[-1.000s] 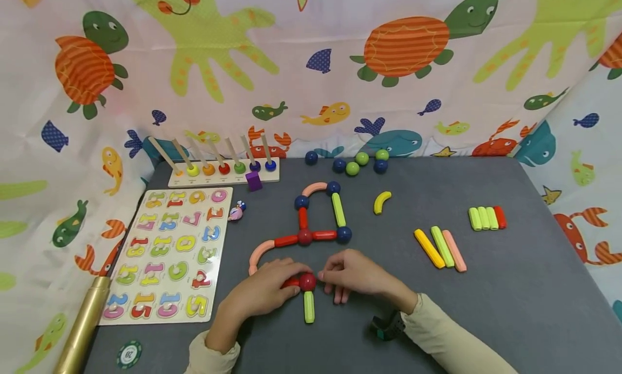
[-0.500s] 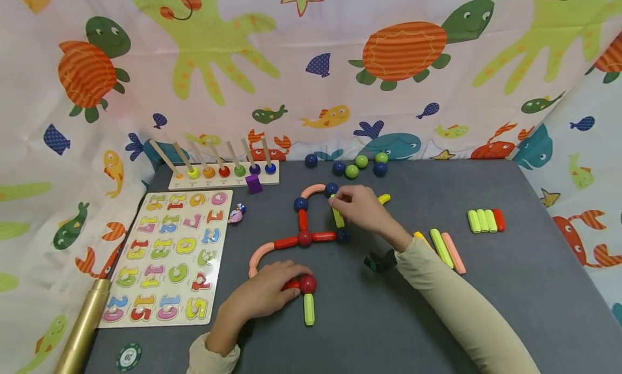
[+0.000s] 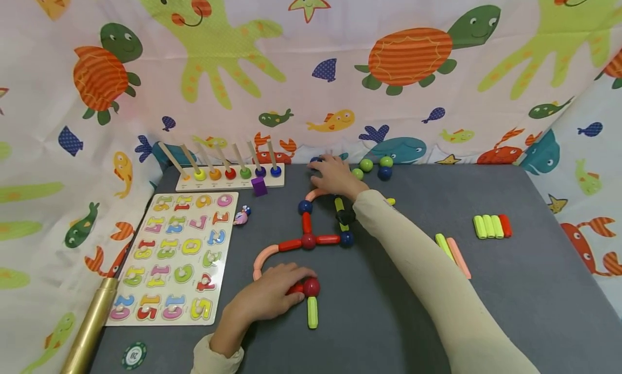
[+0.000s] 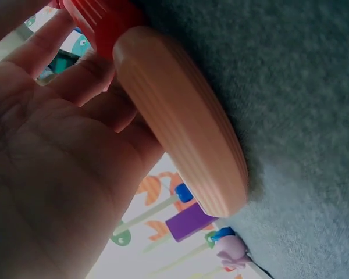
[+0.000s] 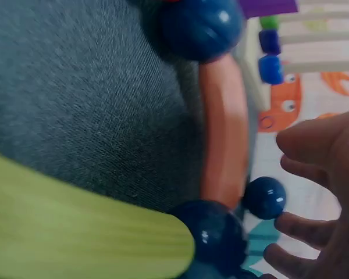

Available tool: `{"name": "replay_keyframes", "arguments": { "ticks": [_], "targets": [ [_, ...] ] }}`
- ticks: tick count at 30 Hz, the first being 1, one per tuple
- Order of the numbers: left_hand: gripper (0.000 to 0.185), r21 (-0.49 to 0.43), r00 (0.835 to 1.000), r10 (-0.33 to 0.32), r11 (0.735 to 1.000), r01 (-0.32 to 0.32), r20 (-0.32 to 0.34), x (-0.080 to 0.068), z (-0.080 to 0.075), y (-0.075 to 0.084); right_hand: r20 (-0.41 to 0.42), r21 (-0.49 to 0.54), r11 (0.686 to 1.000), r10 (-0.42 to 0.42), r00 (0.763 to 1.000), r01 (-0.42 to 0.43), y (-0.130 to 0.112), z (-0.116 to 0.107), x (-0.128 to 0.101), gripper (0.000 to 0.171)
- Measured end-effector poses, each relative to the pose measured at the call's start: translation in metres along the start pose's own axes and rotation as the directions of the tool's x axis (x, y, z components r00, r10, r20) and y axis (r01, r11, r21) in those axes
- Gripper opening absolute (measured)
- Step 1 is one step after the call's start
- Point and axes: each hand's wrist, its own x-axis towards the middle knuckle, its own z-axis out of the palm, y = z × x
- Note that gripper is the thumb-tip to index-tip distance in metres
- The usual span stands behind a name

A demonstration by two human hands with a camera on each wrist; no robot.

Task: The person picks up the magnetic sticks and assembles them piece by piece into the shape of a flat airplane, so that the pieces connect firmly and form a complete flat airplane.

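A figure of magnetic sticks and balls lies on the grey table [image 3: 510, 309]. My left hand [image 3: 291, 285] grips a short red stick [image 3: 295, 290] joined to a red ball [image 3: 311, 286], with a green stick [image 3: 312, 312] below it. In the left wrist view a pink curved stick [image 4: 180, 122] lies by the palm. My right hand [image 3: 323, 166] reaches to the table's far edge, fingers spread over a loose dark blue ball [image 5: 265, 197] without closing on it. Beside it lie the upper pink arc [image 5: 224, 131], blue balls [image 5: 200, 26] and a green stick [image 5: 75, 226].
A number puzzle board [image 3: 175, 255] and a peg stacker [image 3: 228, 174] with a purple block [image 3: 259, 186] lie at the left. Green balls [image 3: 366, 165] and a blue ball [image 3: 384, 173] sit at the back. Spare sticks [image 3: 492, 226] lie right. A gold tube [image 3: 87, 331] lies at the front left.
My right hand left the red ball and moved away across the figure to the far edge, over the loose blue ball. My left hand kept its hold.
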Motion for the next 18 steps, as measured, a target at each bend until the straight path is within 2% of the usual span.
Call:
{"name": "replay_keyframes", "arguments": {
  "ticks": [2, 4, 7, 10, 18],
  "targets": [
    [0.048, 0.013, 0.999, -0.018, 1.000, 0.018, 0.029, 0.000, -0.002, 0.004, 0.035, -0.046, 0.999, 0.027, 0.999, -0.025, -0.001, 0.003, 0.005, 0.046],
    [0.050, 0.036, 0.999, -0.009, 0.999, 0.008, 0.045, -0.002, -0.006, 0.015, 0.048, -0.077, 0.996, 0.048, 0.998, -0.044, -0.001, 0.004, 0.008, 0.046],
    [0.049, 0.070, 0.999, 0.040, 0.997, -0.042, 0.022, -0.001, -0.004, 0.016, 0.060, -0.096, 0.994, 0.067, 0.996, -0.061, 0.000, 0.005, 0.010, 0.046],
    [0.046, 0.087, 0.999, 0.047, 0.995, -0.047, 0.001, -0.001, -0.002, 0.016, 0.062, -0.087, 0.994, 0.067, 0.996, -0.062, 0.000, 0.004, 0.011, 0.047],
    [0.047, 0.080, 0.999, -0.036, 0.996, 0.036, -0.002, -0.005, -0.004, 0.018, 0.067, -0.105, 0.993, 0.067, 0.995, -0.060, 0.002, 0.006, 0.017, 0.050]
  ]
}}
